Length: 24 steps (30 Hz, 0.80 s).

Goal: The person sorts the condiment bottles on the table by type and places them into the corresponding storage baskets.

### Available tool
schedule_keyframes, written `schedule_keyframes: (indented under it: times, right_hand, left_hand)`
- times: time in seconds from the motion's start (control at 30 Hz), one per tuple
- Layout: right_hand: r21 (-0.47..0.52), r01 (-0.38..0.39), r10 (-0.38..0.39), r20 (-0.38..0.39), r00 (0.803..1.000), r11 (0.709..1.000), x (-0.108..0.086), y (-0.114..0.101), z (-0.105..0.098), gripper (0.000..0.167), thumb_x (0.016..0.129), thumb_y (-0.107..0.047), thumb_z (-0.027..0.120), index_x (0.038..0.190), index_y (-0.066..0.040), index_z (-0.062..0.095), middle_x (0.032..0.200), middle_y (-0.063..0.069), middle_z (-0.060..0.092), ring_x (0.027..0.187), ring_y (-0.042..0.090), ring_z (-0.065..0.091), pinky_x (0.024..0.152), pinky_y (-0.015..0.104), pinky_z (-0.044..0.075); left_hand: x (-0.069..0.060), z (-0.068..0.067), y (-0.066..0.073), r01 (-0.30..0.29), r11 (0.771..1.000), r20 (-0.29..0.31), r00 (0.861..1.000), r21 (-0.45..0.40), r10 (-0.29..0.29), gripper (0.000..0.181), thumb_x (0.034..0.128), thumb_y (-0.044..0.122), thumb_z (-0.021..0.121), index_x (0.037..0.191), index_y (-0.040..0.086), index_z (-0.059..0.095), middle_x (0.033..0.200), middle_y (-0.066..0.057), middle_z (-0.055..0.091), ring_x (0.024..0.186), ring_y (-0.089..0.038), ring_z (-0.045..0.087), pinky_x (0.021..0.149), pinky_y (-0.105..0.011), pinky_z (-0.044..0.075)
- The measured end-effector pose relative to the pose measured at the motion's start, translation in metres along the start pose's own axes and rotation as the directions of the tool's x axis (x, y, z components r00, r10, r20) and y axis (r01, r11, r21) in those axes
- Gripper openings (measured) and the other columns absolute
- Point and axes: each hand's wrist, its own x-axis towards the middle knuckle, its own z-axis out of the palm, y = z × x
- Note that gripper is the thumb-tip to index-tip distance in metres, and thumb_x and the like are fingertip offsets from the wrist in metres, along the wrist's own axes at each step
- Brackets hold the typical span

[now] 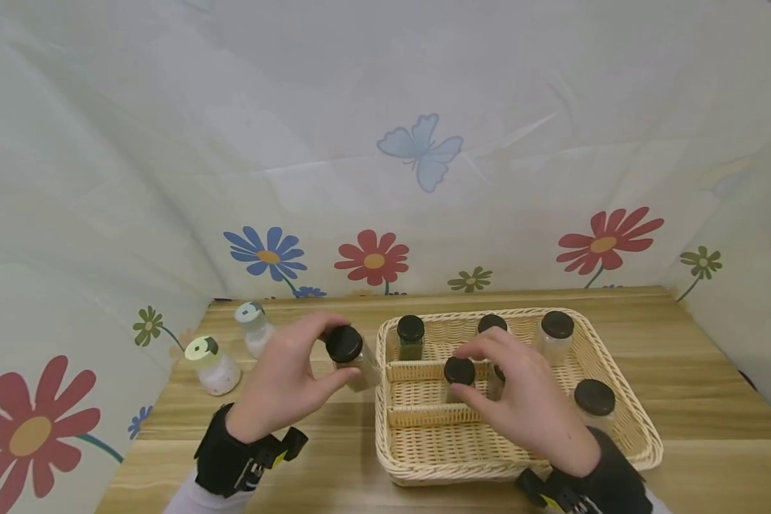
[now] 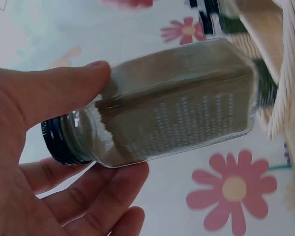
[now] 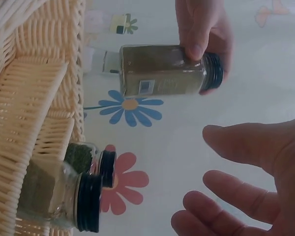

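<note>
My left hand holds a glass spice jar near its black lid, thumb on one side and fingers on the other. Brownish powder fills most of this jar, which is left of the wicker basket in the head view. Over the basket, my right hand has its thumb and fingers spread. Beneath it stands a black-lidded jar in the middle compartment. The right wrist view shows a gap between the right fingertips and the nearest jar. Green flakes fill a jar at the basket's back left.
Black-lidded jars, among them a pale one and another, stand at the basket's right side. Two shakers of white contents, one yellow-topped and one with a pale top, stand left on the wooden table. A flowered curtain hangs behind.
</note>
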Motion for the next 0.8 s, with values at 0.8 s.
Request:
schedule_keyframes:
  times: [0.8]
  right_hand:
    - [0.348,0.190,-0.149,-0.143,0.978,0.918,-0.017,-0.044,0.014,0.056,0.083,-0.011,0.087,0.135,-0.015,0.065,0.127,-0.001,0.069,0.113,0.012,0.067,0.093,0.020,0.056]
  left_hand:
    - [-0.009,0.052,0.049,-0.059,0.907,0.026,0.997,-0.418,0.077,0.067,0.0828,0.016,0.089,0.136,0.012,0.048,0.120,0.000,0.069,0.108,-0.011,0.069,0.091,-0.028,0.059]
